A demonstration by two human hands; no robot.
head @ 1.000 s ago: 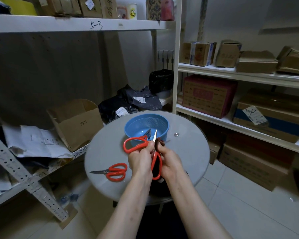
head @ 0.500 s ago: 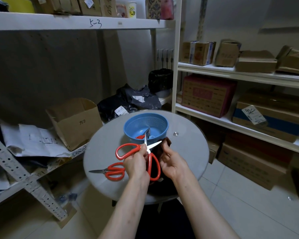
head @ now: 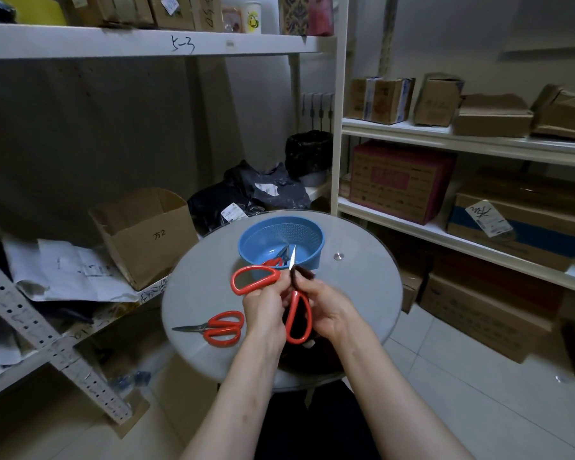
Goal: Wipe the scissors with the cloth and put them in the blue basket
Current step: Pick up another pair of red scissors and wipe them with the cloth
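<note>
L hand (head: pixel 263 303) grips the red scissors (head: pixel 270 278) near the pivot, just above the table (head: pixel 362 293). Handles are spread wide & one blade tip points up twd the blue basket (head: pixel 312 257). R hand (head: pixel 329 307) pinches the dark cloth (head: pixel 303 272) around that blade. A 2nd pair (head: pixel 279 258) lies inside the basket. A 3rd pair (head: pixel 219 327) lies flat on the table, left of both hands.

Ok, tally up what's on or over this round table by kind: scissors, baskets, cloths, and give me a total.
scissors: 3 (held pair, loose pair, basket pair)
blue basket: 1
dark cloth: 1
total: 5
</note>
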